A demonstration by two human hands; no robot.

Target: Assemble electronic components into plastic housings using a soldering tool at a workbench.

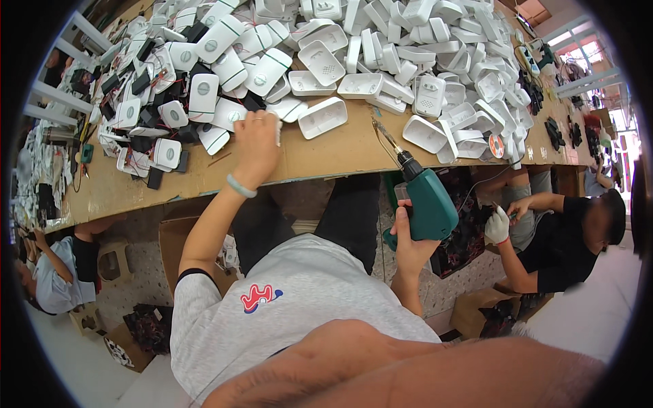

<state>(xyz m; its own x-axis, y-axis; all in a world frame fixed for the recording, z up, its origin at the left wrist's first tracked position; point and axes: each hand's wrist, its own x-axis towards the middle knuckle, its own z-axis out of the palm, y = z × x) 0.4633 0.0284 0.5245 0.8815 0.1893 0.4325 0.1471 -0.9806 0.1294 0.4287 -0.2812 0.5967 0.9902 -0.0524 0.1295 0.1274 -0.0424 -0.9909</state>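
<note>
head view: right hand [409, 241] grasps soldering gun [432, 204], long axis pointing forward-left; cannot tell whether left hand [260, 146] holds anything.

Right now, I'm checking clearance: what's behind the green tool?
Dark, red-flecked material shows past the green tool in the right hand; whatever the tool covers cannot be seen.

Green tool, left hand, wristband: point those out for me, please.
Green tool [433, 204]: head view, on its main body.
Left hand [258, 148]: head view, on its back.
Wristband [240, 188]: head view, on its outer surface.
</note>
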